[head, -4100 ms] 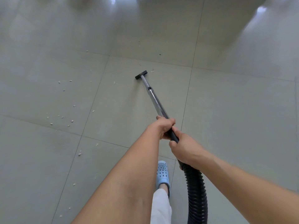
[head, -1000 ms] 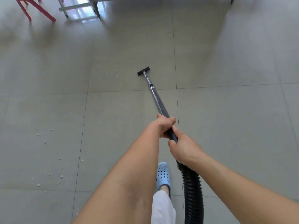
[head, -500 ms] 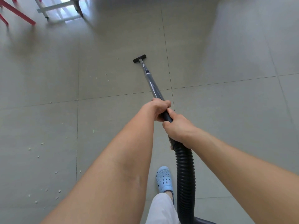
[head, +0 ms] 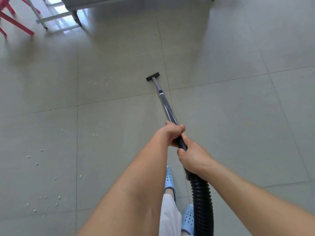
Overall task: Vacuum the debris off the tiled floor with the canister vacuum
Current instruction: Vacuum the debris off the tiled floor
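Note:
The vacuum's metal wand [head: 166,106] runs forward from my hands to a small black floor nozzle [head: 152,76] resting on the grey tiled floor [head: 238,116]. My left hand [head: 172,133] grips the wand where metal meets black handle. Just behind it, my right hand [head: 192,157] grips the black handle, from which the ribbed black hose [head: 202,201] hangs down. Pale debris flakes [head: 42,198] lie scattered on the tiles at lower left, with a few more flakes [head: 102,81] left of the nozzle. The canister is out of view.
Red chair legs [head: 15,23] stand at the top left, next to a white metal frame [head: 51,17]. A grey piece of furniture on dark legs [head: 76,16] fills the top edge. My feet in light blue clogs [head: 169,181] stand below my hands.
The view shifted and the furniture at the top came closer. The nozzle now sits nearer the tile joint, further right of the small flakes. Both hands keep the same grip.

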`<state>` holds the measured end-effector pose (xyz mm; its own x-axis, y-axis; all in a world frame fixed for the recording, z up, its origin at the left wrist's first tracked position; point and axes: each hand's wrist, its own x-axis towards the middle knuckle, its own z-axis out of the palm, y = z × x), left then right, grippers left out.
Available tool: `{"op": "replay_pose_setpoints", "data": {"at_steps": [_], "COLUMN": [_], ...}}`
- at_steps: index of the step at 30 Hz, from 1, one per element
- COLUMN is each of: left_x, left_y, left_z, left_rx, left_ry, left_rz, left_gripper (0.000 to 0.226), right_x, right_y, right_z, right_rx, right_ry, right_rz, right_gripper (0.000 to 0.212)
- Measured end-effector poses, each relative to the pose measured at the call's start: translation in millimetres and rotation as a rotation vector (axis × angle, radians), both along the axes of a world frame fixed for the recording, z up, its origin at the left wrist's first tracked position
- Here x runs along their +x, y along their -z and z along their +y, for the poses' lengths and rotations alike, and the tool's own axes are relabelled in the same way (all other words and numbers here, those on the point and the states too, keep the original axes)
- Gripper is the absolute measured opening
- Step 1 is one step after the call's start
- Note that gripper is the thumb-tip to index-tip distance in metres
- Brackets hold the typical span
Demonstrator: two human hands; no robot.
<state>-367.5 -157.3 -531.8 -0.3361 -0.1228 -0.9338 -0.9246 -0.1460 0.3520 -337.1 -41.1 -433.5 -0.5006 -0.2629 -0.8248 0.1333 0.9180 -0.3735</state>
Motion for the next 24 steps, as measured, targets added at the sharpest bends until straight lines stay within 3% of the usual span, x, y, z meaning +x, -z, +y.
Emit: {"op": "replay_pose_setpoints", "data": {"at_steps": [6,12,17,24], "left_x": [39.2,60.9,81.4,62.8], "left_y": [-14.6,-40.4,-41.5,-30.1], "left_z": [37.6,45.0,35.2,-19.5], "left_rx": [-0.012,-0.024,-0.014,-0.001], "left_ry": [-0.011,-0.027,-0.088,-0.158], "left_rz": [-0.028,0.016,0.015,-0.008], "left_gripper": [0.044,0.051,0.055,0.042], "right_x": [34.3,37.0,42.1,27.6], "right_y": [-13.9,-39.7,-50.2,-22.3], "right_z": [33.3,40.7,34.6,-19.2], "right_rx": [-0.05,-0.066,-0.114,-0.117], "right_ry": [0.142,0.085,0.073,0.045], "right_rz": [-0.15,-0.18,-0.286,-0.245], "right_gripper": [0.07,0.063,0.064,0.067]}}
